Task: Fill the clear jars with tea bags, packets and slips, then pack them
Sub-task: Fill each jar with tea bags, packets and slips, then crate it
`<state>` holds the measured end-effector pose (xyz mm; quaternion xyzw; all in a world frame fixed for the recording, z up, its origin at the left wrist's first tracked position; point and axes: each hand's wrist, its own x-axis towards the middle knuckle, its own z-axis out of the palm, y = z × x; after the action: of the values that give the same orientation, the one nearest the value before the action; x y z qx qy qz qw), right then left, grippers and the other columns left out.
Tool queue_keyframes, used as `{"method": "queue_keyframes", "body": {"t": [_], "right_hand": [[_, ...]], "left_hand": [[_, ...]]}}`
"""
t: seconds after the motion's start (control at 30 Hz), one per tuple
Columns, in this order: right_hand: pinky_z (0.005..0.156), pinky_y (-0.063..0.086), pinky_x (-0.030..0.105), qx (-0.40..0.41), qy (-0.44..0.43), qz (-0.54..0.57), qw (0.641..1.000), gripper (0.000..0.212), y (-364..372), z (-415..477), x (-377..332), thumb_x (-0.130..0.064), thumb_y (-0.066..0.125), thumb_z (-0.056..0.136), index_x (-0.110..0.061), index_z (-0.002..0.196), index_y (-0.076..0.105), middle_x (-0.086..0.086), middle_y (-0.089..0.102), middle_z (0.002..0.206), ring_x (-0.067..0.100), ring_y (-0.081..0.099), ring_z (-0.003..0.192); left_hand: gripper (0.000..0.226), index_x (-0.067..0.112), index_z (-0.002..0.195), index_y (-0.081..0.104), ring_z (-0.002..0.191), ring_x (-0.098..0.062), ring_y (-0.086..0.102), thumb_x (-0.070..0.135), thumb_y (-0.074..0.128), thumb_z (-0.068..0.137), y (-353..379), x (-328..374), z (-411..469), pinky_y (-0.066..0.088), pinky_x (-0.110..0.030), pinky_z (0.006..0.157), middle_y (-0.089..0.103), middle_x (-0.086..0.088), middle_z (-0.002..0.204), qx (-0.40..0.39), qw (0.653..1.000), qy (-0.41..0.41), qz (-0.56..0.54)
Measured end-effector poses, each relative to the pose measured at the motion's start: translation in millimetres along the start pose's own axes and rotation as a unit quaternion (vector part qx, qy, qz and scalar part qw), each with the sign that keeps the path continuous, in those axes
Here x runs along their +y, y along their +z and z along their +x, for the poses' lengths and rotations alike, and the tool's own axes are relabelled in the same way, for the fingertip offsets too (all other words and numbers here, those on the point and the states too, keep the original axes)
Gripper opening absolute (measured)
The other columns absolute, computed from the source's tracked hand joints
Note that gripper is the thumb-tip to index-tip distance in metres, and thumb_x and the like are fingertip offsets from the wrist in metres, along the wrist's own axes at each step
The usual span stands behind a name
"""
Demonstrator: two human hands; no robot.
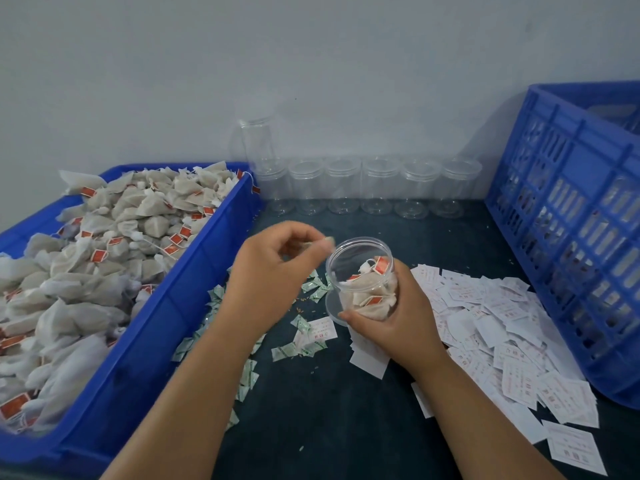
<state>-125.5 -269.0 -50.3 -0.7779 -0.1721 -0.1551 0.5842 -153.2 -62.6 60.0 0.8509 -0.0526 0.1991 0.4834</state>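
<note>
Holding the clear jar [363, 271] at centre frame, my right hand [391, 317] wraps it from the right and below, with fingers and thumb curled round the lower wall.

Jar axis: near upright, open mouth uppermost and tipped a little toward the left of the frame.

Contents: several tea bags [367, 296] with red tags fill the lower part. No packet or slip shows inside.

My left hand [273, 271] hangs just left of the mouth, above the table. Its fingers [327, 242] are curled in toward the thumb, with the tips blurred at the rim. I cannot tell whether they pinch anything.

Key relation: the mouth lies immediately right of the left fingertips and slightly below them. The left hand is therefore the nearer one for feeding, and the right serves only as holder.

Supplies:
- A blue bin [180, 306] heaped with more tea bags fills the left of the frame.
- Green-and-white packets [311, 289] are scattered on the dark table [329, 410] beneath and between the hands.
- White slips [502, 323] are heaped at lower right, beside a blue crate [571, 220] at the right edge.
- A row of empty jars [377, 188] stands along the wall at upper centre, with one more stacked on the leftmost.

Judged stage: tea-bag fill in hand. The packets lie nearer the left hand. The slips lie nearer the right hand, which is occupied.
</note>
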Motion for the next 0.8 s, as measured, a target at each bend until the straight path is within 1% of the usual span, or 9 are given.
{"method": "queue_keyframes", "body": {"t": [0.1, 0.17, 0.23, 0.3, 0.37, 0.43, 0.53, 0.67, 0.8], "right_hand": [[0.088, 0.06, 0.037, -0.001, -0.007, 0.002, 1.0, 0.076, 2.0, -1.6, -1.7, -0.051, 0.097, 0.064, -0.045, 0.128, 0.057, -0.015, 0.072, 0.121, 0.012, 0.072, 0.111], [0.087, 0.061, 0.036, 0.009, -0.015, 0.0, 1.0, 0.077, 1.8, -1.9, -2.0, -0.052, 0.097, 0.064, -0.046, 0.129, 0.056, -0.015, 0.071, 0.122, 0.012, 0.072, 0.111], [0.088, 0.06, 0.035, 0.023, -0.012, 0.01, 1.0, 0.08, -0.9, -1.0, -2.3, -0.053, 0.098, 0.064, -0.044, 0.132, 0.056, -0.015, 0.071, 0.125, 0.011, 0.072, 0.113], [0.088, 0.059, 0.03, 0.043, -0.015, 0.007, 0.999, 0.08, -5.2, 1.0, -2.2, -0.055, 0.097, 0.065, -0.042, 0.132, 0.056, -0.015, 0.071, 0.126, 0.009, 0.071, 0.115], [0.089, 0.056, 0.021, 0.063, -0.014, 0.001, 0.998, 0.078, -8.6, 3.1, -3.2, -0.057, 0.096, 0.066, -0.045, 0.131, 0.055, -0.019, 0.069, 0.126, 0.006, 0.069, 0.116], [0.088, 0.054, 0.014, 0.086, -0.004, 0.006, 0.996, 0.075, -10.1, 4.8, -3.0, -0.059, 0.094, 0.065, -0.045, 0.128, 0.054, -0.023, 0.068, 0.122, 0.004, 0.068, 0.115], [0.091, 0.057, 0.023, 0.113, 0.018, 0.016, 0.993, 0.079, -10.2, 5.5, -1.0, -0.06, 0.092, 0.063, -0.039, 0.13, 0.056, -0.025, 0.068, 0.121, 0.004, 0.068, 0.114], [0.089, 0.057, 0.021, 0.113, 0.021, 0.021, 0.993, 0.078, -9.5, 4.6, -0.3, -0.059, 0.093, 0.062, -0.038, 0.128, 0.057, -0.024, 0.068, 0.119, 0.004, 0.069, 0.112], [0.085, 0.052, 0.01, 0.097, 0.021, 0.025, 0.995, 0.076, -8.0, 3.8, -2.6, -0.06, 0.091, 0.062, -0.046, 0.127, 0.054, -0.027, 0.068, 0.12, 0.001, 0.067, 0.113]], "left_hand": [[0.005, 0.051, 0.085, 0.078, 0.11, -0.001, 0.058, 0.055, 0.08, 0.084, 16.9, 13.7, 12.5, 0.05, -0.026, 0.091, 0.064, 0.021, 0.109, -0.09, 0.99, 0.003, 0.106], [0.008, 0.047, 0.094, 0.08, 0.121, -0.007, 0.052, 0.051, 0.08, 0.087, 28.6, 14.2, 19.3, 0.047, -0.034, 0.104, 0.06, 0.018, 0.118, -0.129, 0.978, -0.016, 0.162], [0.009, 0.045, 0.099, 0.078, 0.116, -0.001, 0.054, 0.047, 0.076, 0.091, 36.0, 10.9, 20.3, 0.044, -0.022, 0.099, 0.062, 0.019, 0.117, -0.078, 0.988, 0.004, 0.133], [0.003, 0.044, 0.094, 0.072, 0.103, 0.005, 0.059, 0.043, 0.071, 0.096, 36.1, 7.1, 15.3, 0.041, -0.008, 0.083, 0.066, 0.022, 0.103, 0.032, 0.996, 0.028, 0.076], [0.009, 0.041, 0.089, 0.067, 0.09, 0.003, 0.063, 0.041, 0.068, 0.098, 36.1, -4.9, 7.3, 0.046, -0.008, 0.072, 0.068, 0.021, 0.089, 0.077, 0.996, 0.008, 0.054], [0.009, 0.039, 0.089, 0.068, 0.082, 0.001, 0.065, 0.041, 0.069, 0.097, 37.6, -22.8, -2.7, 0.052, -0.018, 0.071, 0.069, 0.021, 0.084, -0.018, 0.99, -0.051, 0.132], [0.014, 0.036, 0.105, 0.072, 0.097, -0.009, 0.068, 0.042, 0.072, 0.092, 44.6, -49.2, -26.2, 0.056, -0.033, 0.087, 0.071, 0.017, 0.103, -0.196, 0.927, -0.116, 0.299], [0.038, 0.033, 0.116, 0.067, 0.105, -0.015, 0.062, 0.053, 0.079, 0.086, 46.0, -67.6, -36.2, 0.051, -0.032, 0.088, 0.061, 0.008, 0.115, -0.208, 0.914, -0.143, 0.317], [0.028, 0.032, 0.085, 0.067, 0.089, -0.012, 0.065, 0.055, 0.083, 0.082, 42.4, -73.4, -28.3, 0.051, -0.03, 0.075, 0.066, 0.008, 0.097, -0.233, 0.908, -0.163, 0.307]]}}
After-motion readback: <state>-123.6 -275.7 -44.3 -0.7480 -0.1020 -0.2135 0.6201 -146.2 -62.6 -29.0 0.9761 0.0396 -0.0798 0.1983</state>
